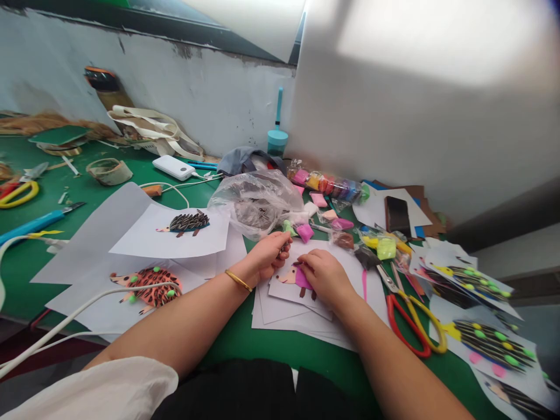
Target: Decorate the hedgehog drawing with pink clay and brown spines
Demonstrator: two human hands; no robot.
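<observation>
My left hand (270, 255) is curled closed around a few dark sunflower seeds, just above the paper. A sunflower seed sits in the pinched fingertips of my right hand (327, 274), at the top edge of a purple clay hedgehog (301, 277). That hedgehog has a pale pink face and brown feet, and lies on a white sheet (280, 291) on top of several others. My right hand covers its rear part. Beyond my left hand is a clear plastic bag (256, 204) of sunflower seeds.
Red-and-yellow scissors (411, 321) lie right of the sheets. Clay packets (305, 233) are scattered behind my hands, near a tube of coloured clay (328, 182). Hedgehog pictures (188, 223) lie on both sides. A white cable (105, 297) crosses the left; a craft knife (39, 224) lies there.
</observation>
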